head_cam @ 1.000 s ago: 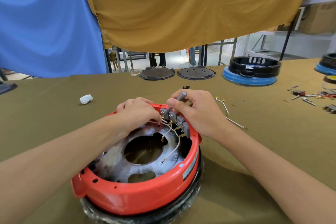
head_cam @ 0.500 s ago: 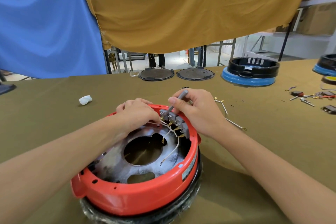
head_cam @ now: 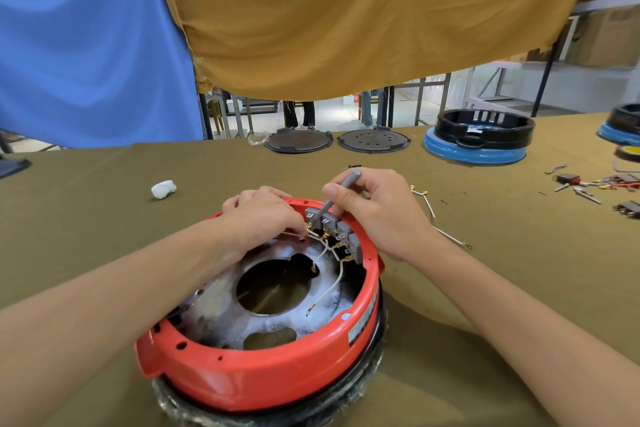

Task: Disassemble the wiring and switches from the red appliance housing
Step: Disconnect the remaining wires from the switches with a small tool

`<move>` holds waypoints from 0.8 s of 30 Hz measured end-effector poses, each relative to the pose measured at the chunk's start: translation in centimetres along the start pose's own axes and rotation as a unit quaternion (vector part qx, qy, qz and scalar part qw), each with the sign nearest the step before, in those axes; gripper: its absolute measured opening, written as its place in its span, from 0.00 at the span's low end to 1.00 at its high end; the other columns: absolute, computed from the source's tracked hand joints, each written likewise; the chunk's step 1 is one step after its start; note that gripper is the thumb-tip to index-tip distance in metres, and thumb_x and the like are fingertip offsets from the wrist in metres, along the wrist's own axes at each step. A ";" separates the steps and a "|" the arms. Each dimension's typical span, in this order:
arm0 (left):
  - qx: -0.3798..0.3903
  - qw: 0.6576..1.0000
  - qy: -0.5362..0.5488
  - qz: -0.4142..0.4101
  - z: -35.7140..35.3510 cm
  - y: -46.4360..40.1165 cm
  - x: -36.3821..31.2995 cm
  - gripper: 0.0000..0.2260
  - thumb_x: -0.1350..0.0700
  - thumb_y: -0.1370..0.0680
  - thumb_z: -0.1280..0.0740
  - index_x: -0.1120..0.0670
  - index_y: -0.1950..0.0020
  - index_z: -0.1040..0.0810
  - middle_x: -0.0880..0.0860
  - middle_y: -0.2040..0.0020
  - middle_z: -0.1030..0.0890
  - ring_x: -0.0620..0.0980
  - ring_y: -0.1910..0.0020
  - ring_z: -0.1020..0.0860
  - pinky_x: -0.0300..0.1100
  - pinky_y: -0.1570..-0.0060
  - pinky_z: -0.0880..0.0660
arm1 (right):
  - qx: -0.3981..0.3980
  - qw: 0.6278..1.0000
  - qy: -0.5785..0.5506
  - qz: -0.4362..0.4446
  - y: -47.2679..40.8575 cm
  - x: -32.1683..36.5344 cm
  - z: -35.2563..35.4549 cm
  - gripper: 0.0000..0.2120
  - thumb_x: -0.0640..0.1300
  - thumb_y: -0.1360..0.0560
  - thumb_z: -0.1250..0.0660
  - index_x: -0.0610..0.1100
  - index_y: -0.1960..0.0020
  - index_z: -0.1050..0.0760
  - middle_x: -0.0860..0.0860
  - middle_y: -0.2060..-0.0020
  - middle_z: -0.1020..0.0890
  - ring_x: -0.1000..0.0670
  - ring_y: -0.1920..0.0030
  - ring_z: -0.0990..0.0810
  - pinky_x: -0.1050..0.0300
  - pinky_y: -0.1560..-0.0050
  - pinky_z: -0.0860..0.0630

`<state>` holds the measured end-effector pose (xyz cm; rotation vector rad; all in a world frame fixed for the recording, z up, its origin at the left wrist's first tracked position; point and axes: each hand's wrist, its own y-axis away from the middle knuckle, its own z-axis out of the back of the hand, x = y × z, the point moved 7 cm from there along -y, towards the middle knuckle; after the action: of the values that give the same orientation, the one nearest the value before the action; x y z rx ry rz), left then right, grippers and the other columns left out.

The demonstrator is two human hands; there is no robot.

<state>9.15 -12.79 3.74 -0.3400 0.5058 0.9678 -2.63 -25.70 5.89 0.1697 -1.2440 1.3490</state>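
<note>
A red housing [head_cam: 263, 378] sits on an olive table [head_cam: 86, 218]. The right hand [head_cam: 377, 215] grips a grey tool [head_cam: 337, 194], tip at the grey switches [head_cam: 334, 229]; the left hand [head_cam: 263, 218] pinches white wires [head_cam: 325, 253] beside them. The housing's label [head_cam: 362, 329] is unreadable.

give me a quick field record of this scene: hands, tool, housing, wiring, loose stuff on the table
right hand: grips grey tool, tip at the switches
left hand: at the wires beside the switches
housing: red housing, open side up, switches on far rim
wiring: white wires with ring terminals, partly attached
table: loose wire, white wad
</note>
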 end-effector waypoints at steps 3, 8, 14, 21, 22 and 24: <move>0.017 1.000 0.013 0.016 -0.1 0.4 0.0 0.24 0.43 0.39 0.28 0.44 0.43 0.19 0.43 0.36 0.28 0.49 0.37 0.38 0.39 0.44 0.44 | 0.001 1.000 -0.015 -0.017 -0.2 -0.3 0.1 0.08 0.46 0.22 0.30 0.48 0.59 0.18 0.52 0.67 0.15 0.54 0.64 0.17 0.57 0.58 0.21; 0.051 0.999 -0.010 0.014 -0.1 1.0 -0.5 0.28 0.42 0.44 0.34 0.44 0.45 0.19 0.43 0.36 0.28 0.49 0.35 0.35 0.39 0.42 0.42 | 0.009 0.999 -0.038 -0.030 -0.2 -0.6 -0.2 0.09 0.47 0.22 0.30 0.47 0.59 0.18 0.51 0.68 0.16 0.48 0.63 0.16 0.48 0.55 0.19; 0.140 0.987 0.081 -0.023 0.2 2.1 -0.7 0.07 0.49 0.37 0.28 0.51 0.65 0.14 0.45 0.38 0.26 0.47 0.36 0.29 0.47 0.31 0.35 | 0.000 0.982 -0.175 -0.078 -0.3 -1.8 -0.1 0.11 0.45 0.19 0.33 0.41 0.57 0.19 0.52 0.70 0.18 0.53 0.66 0.18 0.56 0.58 0.18; 0.085 0.974 0.198 -0.063 2.8 2.4 -1.4 0.06 0.47 0.35 0.28 0.48 0.65 0.15 0.38 0.39 0.23 0.44 0.40 0.23 0.50 0.30 0.33 | -0.026 0.944 -0.317 -0.083 -0.3 -1.8 0.5 0.09 0.45 0.18 0.37 0.46 0.53 0.19 0.47 0.66 0.17 0.51 0.63 0.19 0.55 0.57 0.20; 0.072 0.970 0.221 -0.070 3.0 2.3 -1.5 0.06 0.48 0.31 0.27 0.49 0.65 0.16 0.39 0.40 0.21 0.45 0.41 0.22 0.51 0.30 0.33 | -0.027 0.944 -0.320 -0.079 -0.3 -1.7 0.5 0.09 0.44 0.18 0.36 0.46 0.53 0.19 0.47 0.65 0.17 0.50 0.62 0.18 0.56 0.57 0.20; 0.043 0.964 0.245 -0.090 3.2 2.0 -1.7 0.09 0.51 0.23 0.30 0.49 0.63 0.18 0.39 0.46 0.18 0.45 0.45 0.20 0.47 0.34 0.31 | -0.020 0.943 -0.323 -0.075 -0.3 -1.6 0.2 0.05 0.43 0.20 0.33 0.45 0.53 0.20 0.46 0.62 0.16 0.49 0.61 0.18 0.56 0.58 0.20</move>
<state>7.51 -11.33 7.27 -0.5427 0.9475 0.6790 -2.15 -26.95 4.97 0.7091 -1.7593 1.1663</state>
